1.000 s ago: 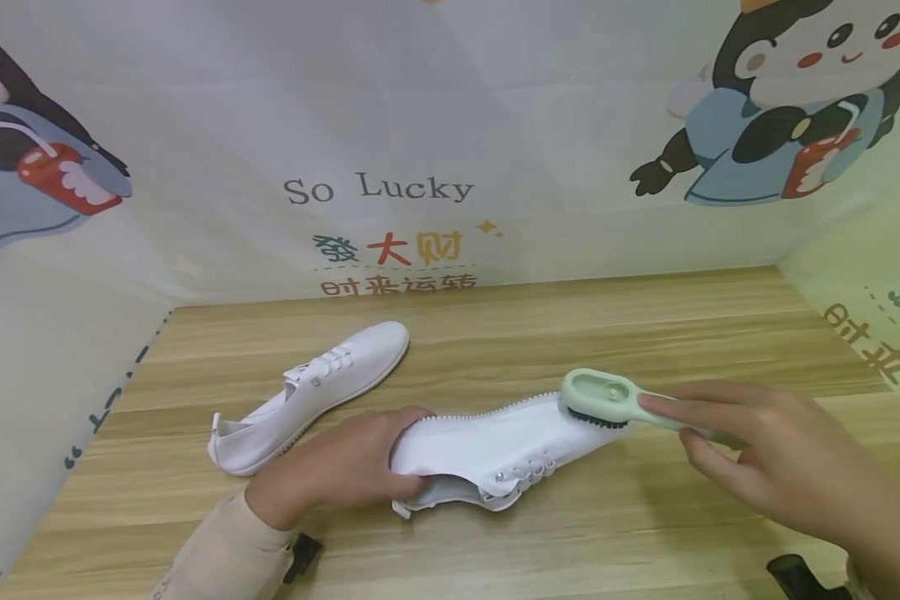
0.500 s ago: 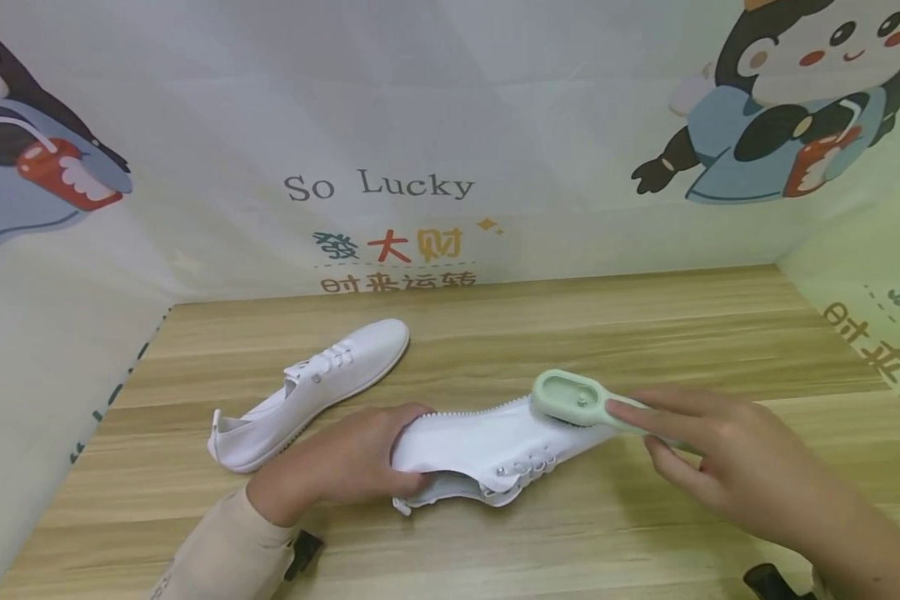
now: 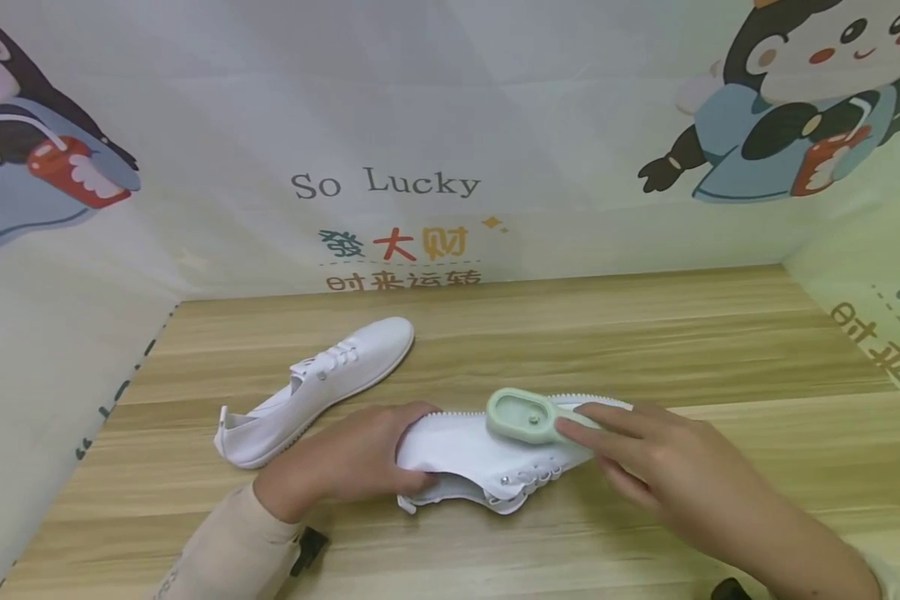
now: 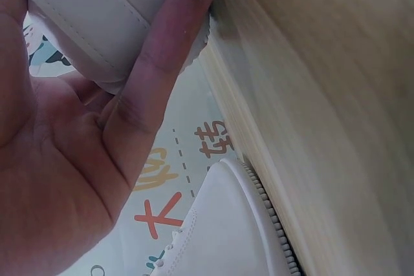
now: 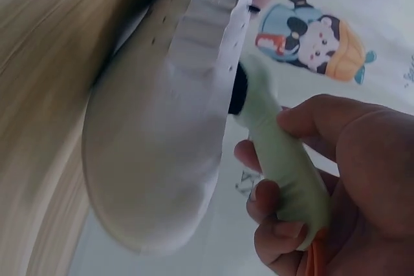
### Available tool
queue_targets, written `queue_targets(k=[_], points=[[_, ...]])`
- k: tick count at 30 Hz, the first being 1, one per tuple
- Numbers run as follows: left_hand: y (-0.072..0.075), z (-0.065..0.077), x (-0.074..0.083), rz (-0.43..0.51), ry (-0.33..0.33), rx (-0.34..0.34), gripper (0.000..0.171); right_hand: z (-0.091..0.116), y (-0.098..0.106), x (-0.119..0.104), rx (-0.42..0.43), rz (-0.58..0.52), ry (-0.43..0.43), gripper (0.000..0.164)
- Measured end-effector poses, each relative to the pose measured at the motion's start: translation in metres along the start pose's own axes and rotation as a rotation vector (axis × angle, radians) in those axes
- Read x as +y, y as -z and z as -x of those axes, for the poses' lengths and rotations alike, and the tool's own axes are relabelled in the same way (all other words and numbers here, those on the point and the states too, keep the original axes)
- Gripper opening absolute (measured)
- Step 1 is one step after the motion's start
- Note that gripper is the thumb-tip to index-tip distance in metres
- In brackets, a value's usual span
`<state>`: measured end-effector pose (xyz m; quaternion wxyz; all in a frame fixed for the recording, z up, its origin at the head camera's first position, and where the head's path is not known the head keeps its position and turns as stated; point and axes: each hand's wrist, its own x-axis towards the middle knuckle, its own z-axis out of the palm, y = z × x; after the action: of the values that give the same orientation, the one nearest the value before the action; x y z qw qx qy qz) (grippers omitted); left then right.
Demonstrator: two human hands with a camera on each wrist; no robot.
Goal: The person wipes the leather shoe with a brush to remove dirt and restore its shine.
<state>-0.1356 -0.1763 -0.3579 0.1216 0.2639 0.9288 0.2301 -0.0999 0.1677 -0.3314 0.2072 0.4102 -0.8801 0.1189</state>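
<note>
On the left wall a printed figure (image 3: pixel 60 154) carries a red cup, and dark printed marks line the edge where that wall meets the wood-grain tabletop (image 3: pixel 720 333). A white lace-up shoe (image 3: pixel 321 400) stands near that edge, toe angled away from me and rightward. Just in front of it my left hand (image 3: pixel 367 454), in a beige sleeve (image 3: pixel 228 542), grasps the heel of a second white lace-up shoe (image 3: pixel 450 442), thumb by its opening, fingers over the sole edge. This one lies mid-table, tipped on its side, toe to the right. Behind, the backdrop (image 3: pixel 555 125) reads "So Lucky" above "發大财", with "时来运转" cut off by the table's far edge. My pale green brush (image 3: pixel 521 417) lies over the shoe's side; its black bristles are mostly hidden, but they seem to touch. My right hand (image 3: pixel 667 458) curls round the handle, an orange loop (image 5: pixel 315 260) at its end. Beyond it, tabletop stretches to the right wall, lettered "时来".
</note>
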Motion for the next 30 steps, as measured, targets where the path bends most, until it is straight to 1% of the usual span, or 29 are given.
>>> queue_targets(k=[1, 3, 5, 10, 18, 25, 30], points=[[0.000, 0.000, 0.000, 0.000, -0.002, -0.003, 0.057, -0.002, -0.002, -0.003, -0.010, 0.010, 0.002, 0.037], [0.000, 0.000, 0.000, 0.006, -0.004, -0.008, 0.058, -0.007, -0.005, -0.010, -0.031, 0.010, 0.003, 0.051], [0.001, 0.000, 0.001, 0.008, -0.005, -0.012, 0.060, -0.012, -0.008, -0.016, -0.049, 0.006, 0.002, 0.056], [0.001, 0.000, 0.001, 0.020, 0.009, -0.014, 0.065, -0.023, -0.016, -0.031, -0.059, -0.008, 0.011, 0.055], [0.001, 0.000, -0.001, 0.069, 0.020, -0.004, 0.061, -0.033, -0.022, -0.042, -0.103, -0.037, 0.030, 0.056], [0.001, 0.001, -0.001, 0.084, -0.006, 0.004, 0.053, -0.034, -0.031, -0.050, -0.064, -0.030, 0.048, 0.052], [0.001, 0.000, 0.000, 0.088, 0.000, 0.005, 0.049, -0.033, -0.033, -0.052, -0.059, -0.013, 0.033, 0.052]])
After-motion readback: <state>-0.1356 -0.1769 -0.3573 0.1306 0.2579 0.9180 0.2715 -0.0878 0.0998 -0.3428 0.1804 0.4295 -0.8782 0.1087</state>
